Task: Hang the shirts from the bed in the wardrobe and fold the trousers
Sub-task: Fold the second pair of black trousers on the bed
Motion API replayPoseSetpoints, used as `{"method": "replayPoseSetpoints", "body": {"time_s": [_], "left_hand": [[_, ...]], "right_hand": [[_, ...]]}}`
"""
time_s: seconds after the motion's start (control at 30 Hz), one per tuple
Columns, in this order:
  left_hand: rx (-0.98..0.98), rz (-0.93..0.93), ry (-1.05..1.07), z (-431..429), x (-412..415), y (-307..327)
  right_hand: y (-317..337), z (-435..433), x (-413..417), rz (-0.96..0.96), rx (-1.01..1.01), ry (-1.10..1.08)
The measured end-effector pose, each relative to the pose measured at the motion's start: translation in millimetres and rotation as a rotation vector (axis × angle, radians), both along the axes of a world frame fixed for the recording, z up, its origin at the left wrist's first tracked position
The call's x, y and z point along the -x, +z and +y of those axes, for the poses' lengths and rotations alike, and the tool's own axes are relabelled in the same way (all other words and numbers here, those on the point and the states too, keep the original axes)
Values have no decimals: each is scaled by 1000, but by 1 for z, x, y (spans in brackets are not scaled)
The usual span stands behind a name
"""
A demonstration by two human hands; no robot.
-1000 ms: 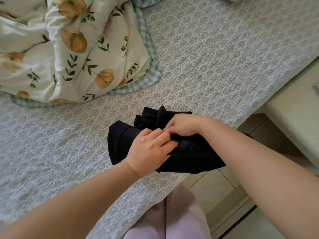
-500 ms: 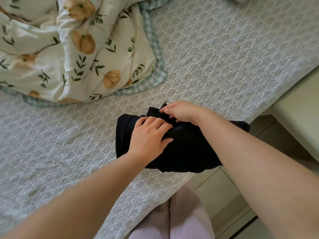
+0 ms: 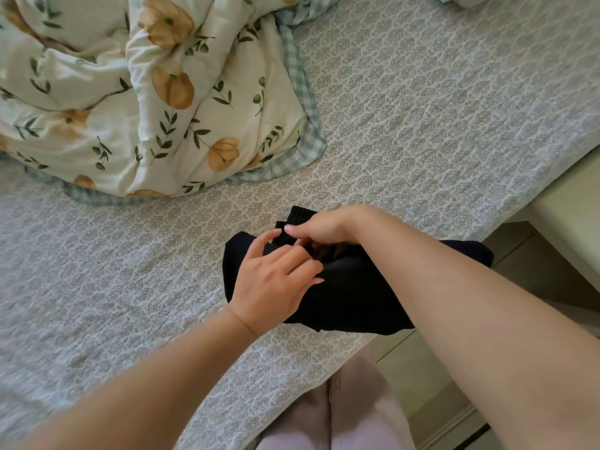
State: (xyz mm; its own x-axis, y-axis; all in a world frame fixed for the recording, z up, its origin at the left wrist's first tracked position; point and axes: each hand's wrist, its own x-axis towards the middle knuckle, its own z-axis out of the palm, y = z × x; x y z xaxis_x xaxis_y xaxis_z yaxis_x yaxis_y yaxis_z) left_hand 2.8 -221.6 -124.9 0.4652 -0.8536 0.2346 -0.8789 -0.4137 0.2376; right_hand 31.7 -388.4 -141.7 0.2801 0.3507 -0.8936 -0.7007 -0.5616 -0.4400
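At far left I note a bunched quilt (image 3: 156,102) of padded cotton, printed with orange flowers and green sprigs and edged in gingham, lying well apart from the work. The bed (image 3: 422,108) beneath it carries a quilted cover of repeating grey medallions, slightly puckered. Moving right, the left hand (image 3: 272,280) lies on the black trousers (image 3: 350,297), fingers straight and slightly spread, thumb lifted. I judge it is there to pin the folded layers so they do not spring open. The trousers sit at the bed's near edge as a compact, thick bundle of matte dark cloth, one end overhanging at right. The right hand (image 3: 321,225) reaches across them, fingers curled into the fabric and thumb pinching the ribbed waistband (image 3: 300,213), apparently to tuck or square that end. Whether the fingers pass under a layer I cannot tell. At far right a pale, smooth piece of furniture (image 3: 571,216) stands just beside the bed. No shirts are in view, and I judge this fold nearly complete.
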Motion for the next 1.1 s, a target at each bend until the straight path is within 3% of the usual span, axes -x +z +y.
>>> {"method": "replayPoseSetpoints", "body": {"time_s": [0.13,0.3,0.37,0.43,0.53,0.63,0.7,0.77,0.83,0.93,1.0,1.1], "left_hand": [[43,-10,2,-4,4,5],[-11,22,7,-9,-8,1],[-21,28,-4,-11,-11,-2],[-23,34,-5,-12,-13,-4],[-28,54,19,-15,-14,-6],[-67,81,74,-22,-20,-7],[-120,106,150,-30,-28,-11],[-212,169,271,-39,-33,-19],[-395,270,343,-45,-30,-32],[-615,326,323,-44,-22,-55],[-664,343,323,-44,-25,-68],[-652,362,369,-53,-40,-79]], "right_hand": [[-3,2,5,-49,102,229],[-8,-22,14,-426,286,-10],[-6,-39,23,-546,271,-83],[-4,-44,30,-459,168,-88],[0,-37,32,-160,127,33],[3,-47,26,-185,22,-332],[2,-63,31,-394,98,-617],[-4,-74,45,-632,278,-717],[-11,-77,64,-793,490,-464],[-29,-68,82,-812,684,89],[-42,-64,83,-825,756,180],[-57,-65,71,-832,846,126]]}}
